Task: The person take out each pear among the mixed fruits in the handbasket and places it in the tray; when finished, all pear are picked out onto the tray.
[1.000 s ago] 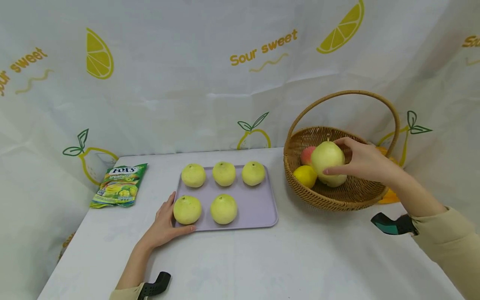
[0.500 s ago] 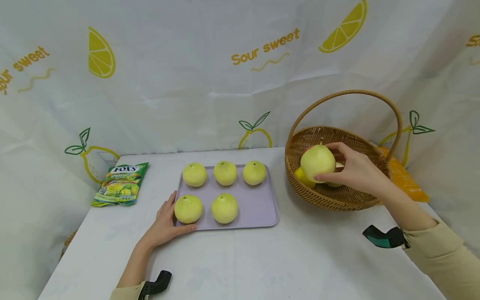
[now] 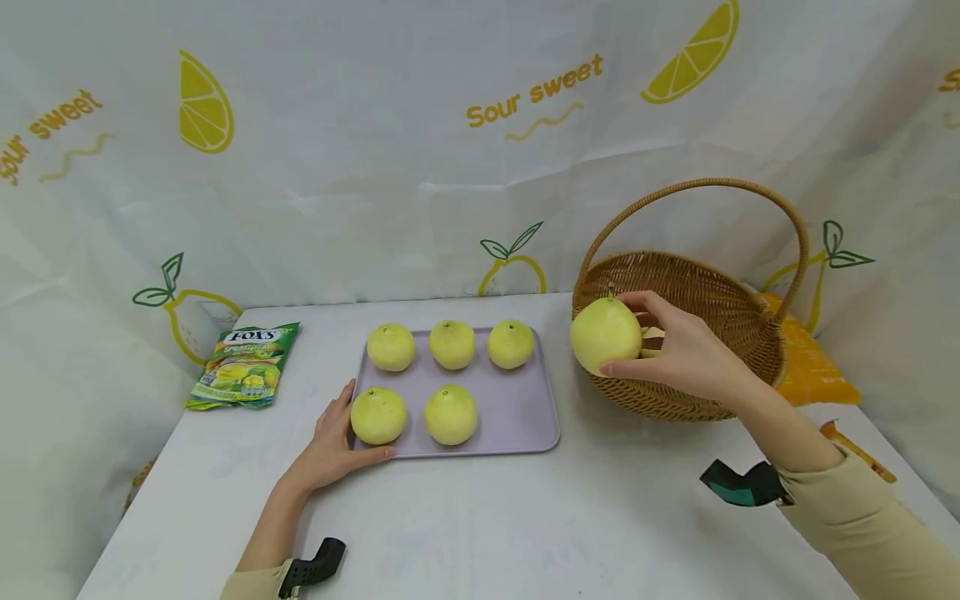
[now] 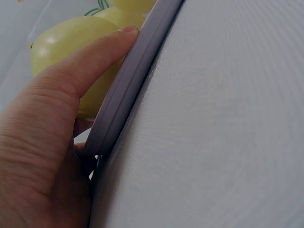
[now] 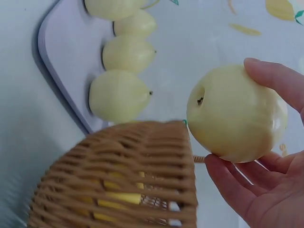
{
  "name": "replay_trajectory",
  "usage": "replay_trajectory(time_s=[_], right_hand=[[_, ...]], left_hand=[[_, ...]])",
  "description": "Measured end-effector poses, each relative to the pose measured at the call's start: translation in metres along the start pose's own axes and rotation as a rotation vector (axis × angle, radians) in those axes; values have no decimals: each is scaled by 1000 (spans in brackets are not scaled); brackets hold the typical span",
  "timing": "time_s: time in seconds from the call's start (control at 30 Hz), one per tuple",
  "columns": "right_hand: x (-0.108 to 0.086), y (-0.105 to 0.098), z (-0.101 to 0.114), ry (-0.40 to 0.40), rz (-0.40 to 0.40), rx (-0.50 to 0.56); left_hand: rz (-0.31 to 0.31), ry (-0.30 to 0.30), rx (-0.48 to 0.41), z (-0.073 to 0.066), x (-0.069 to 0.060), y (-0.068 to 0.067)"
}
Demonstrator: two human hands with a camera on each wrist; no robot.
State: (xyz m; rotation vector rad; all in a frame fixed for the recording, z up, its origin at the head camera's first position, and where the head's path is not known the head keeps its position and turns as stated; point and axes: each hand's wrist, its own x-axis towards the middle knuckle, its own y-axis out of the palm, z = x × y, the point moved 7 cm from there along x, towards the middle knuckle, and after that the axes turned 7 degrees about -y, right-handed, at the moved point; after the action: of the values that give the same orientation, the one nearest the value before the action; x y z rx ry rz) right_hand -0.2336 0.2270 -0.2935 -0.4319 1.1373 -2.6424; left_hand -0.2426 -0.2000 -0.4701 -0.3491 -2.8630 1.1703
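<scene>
My right hand point(image 3: 682, 354) grips a pale yellow-green pear point(image 3: 603, 335) by its side, thumb and fingers spread round it. The pear is upright, stem up, in front of the left rim of the wicker basket point(image 3: 675, 407). In the right wrist view, the held pear point(image 5: 232, 114) is apart from the basket wall point(image 5: 156, 142). My left hand point(image 3: 330, 446) holds the near left corner of a lilac tray point(image 3: 517, 417), its thumb point(image 4: 102, 57) along the front rim. Several similar pears point(image 3: 450, 414) stand on the tray in two rows, three at the back and two in front.
The basket's tall arched handle point(image 3: 693, 185) rises at the back right. A green candy bag point(image 3: 243, 367) lies at the far left. An orange packet point(image 3: 813, 367) lies right of the basket, with a smaller orange wrapper point(image 3: 858, 454) nearer. A printed cloth point(image 3: 375, 167) hangs behind the table.
My right hand has carried the pear leftward from over the basket's inside to its left rim. The left hand and tray stay put. The smaller orange wrapper has come into sight.
</scene>
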Motion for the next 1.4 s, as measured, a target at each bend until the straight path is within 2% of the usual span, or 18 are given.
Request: replay_trajectory(time_s=[0.33,0.67,0.8,1.1,1.4], right_hand=[[5,32,10,-146,7,87],[1,53,20,-271,-26,-36],[-1,65,21,-301,-17,-40],[-1,99,12,-264,30,41],[2,125,-3,-245,3,58]], left_hand=[[-1,6,2,1,1,2],[-1,-2,-1,0,1,3],[2,-1,-1,-1,2,3],[-3,-10,1,0,1,2],[-1,-12,5,1,2,2]])
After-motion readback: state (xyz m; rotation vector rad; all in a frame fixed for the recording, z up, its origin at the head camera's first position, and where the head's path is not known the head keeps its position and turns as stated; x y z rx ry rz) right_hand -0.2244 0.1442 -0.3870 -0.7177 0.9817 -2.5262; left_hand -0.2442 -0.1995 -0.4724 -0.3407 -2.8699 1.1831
